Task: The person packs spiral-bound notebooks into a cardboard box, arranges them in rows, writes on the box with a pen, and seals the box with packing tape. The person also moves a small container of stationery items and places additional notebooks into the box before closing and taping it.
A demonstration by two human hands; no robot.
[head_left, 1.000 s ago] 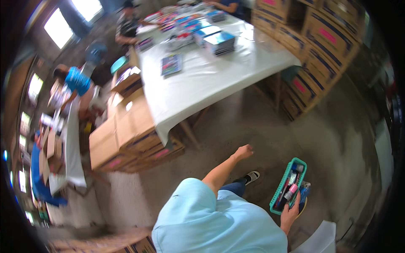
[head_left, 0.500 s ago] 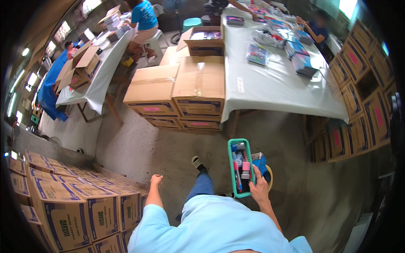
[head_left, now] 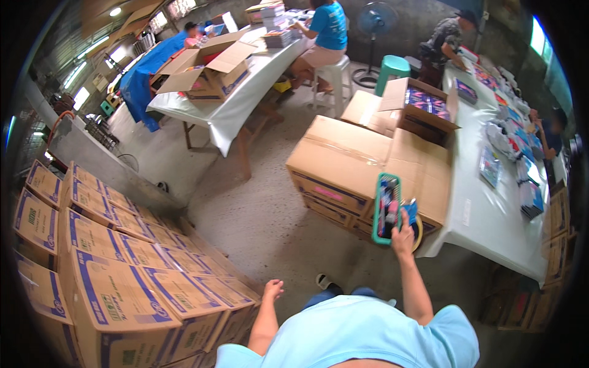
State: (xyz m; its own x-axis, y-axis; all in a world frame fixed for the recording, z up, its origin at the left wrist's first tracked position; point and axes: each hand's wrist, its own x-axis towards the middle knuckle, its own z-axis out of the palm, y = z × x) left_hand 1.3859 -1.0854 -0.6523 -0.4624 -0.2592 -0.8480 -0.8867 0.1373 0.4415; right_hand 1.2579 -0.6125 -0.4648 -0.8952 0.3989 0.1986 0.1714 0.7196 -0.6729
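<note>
My right hand (head_left: 403, 238) grips the long side of a narrow green plastic basket (head_left: 378, 232), holding it out in front of me. Pens, markers and other small items fill the basket, too blurred to tell one by one. Against its right side, by my fingers, are a blue packet-like thing (head_left: 409, 207) and a yellow ring (head_left: 418, 233) resembling a tape roll, partly covered by my hand. My left hand (head_left: 273, 289) hangs low at my side with loosely curled fingers and nothing visible in it, near the stacked cartons (head_left: 123, 294).
Beyond the basket, closed cartons (head_left: 337, 153) stand beside a white-covered table (head_left: 485, 227) bearing stacked booklets (head_left: 531, 199). An open carton (head_left: 429, 110) sits behind them. Another covered table (head_left: 227, 116) holds an open box (head_left: 211, 76). People work at the tables; a stool (head_left: 331, 80) and fan (head_left: 374, 30) stand farther back.
My view has swung left, so the tables and cartons appear farther right. The basket, still in my right hand, is now in front of the closed cartons. My feet have moved.
</note>
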